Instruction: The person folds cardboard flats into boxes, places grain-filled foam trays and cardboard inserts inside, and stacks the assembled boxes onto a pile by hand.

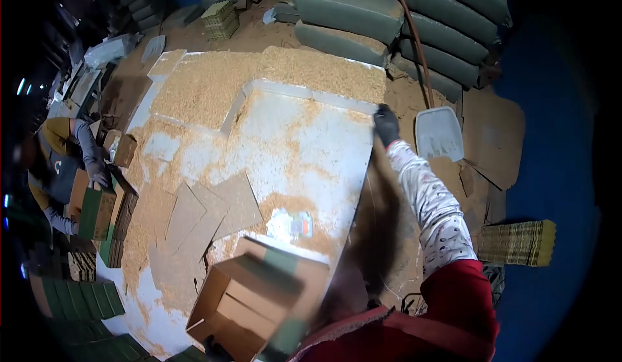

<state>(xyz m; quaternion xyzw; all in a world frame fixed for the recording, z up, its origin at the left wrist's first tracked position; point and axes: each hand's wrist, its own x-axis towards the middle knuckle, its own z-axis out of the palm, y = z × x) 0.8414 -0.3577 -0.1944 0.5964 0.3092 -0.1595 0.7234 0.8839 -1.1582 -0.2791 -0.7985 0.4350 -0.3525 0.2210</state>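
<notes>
A brown and green open cardboard box is tilted at the front of the table, blurred along its right side. My left hand, in a dark glove, grips its near edge; most of that hand is hidden. My right hand, in a black glove, reaches out to the table's right edge. Its fingers are curled together at the end of a white strip, which borders a thick layer of wood shavings. Whether those fingers hold the strip, I cannot make out.
Flat cardboard sheets and a small printed packet lie on the shavings-strewn white table. A co-worker handles a green box at left. Stacked sacks and a white scoop stand beyond.
</notes>
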